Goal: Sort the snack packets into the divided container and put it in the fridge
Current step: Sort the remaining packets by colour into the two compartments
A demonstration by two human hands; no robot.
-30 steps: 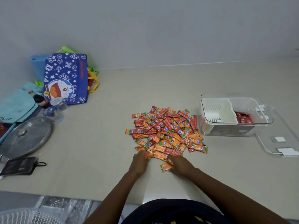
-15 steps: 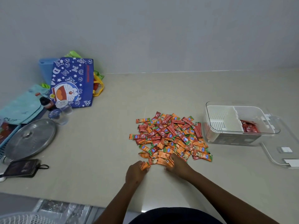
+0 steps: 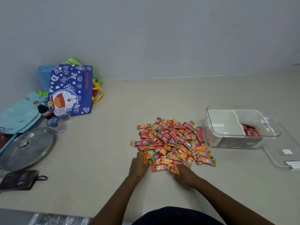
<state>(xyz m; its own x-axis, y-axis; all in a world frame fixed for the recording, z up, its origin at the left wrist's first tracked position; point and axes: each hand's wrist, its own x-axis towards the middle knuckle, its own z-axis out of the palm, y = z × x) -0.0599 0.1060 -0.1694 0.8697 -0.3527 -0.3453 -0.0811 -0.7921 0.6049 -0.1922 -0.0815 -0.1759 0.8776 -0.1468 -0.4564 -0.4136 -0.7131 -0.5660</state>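
Snack packets: a loose heap of orange and red snack packets (image 3: 172, 143) lies on the pale worktop (image 3: 100, 156), straight in front of the person.
Divided container: the divided container (image 3: 240, 127) stands just right of the heap, apart from it; a few red packets lie in its right compartment, and the left one, with the perforated white insert, looks bare.
Container lid: a clear lid (image 3: 282, 153) lies flat on the worktop at the container's right.
Left hand: the left hand (image 3: 139, 164) is at the heap's near-left edge, fingers curled round at least one orange packet.
Right hand: the right hand (image 3: 183, 174) rests on the near edge of the heap with fingers over orange packets; whether it grips any I cannot tell.
Step in hand: sorting, I'd say barely begun, with the orange ones being gathered.
Next move: probably a carry across to the bare left compartment, keeping reds out of the handful.
Since half a second ago: the left hand has gone forward into the heap's edge from just short of it; the right hand has hardly shifted.
Round about: a blue cartoon bag (image 3: 71, 90), small bottles (image 3: 56, 119), a steel pan lid (image 3: 26, 148) and a dark phone (image 3: 17, 181) sit well off to the left.
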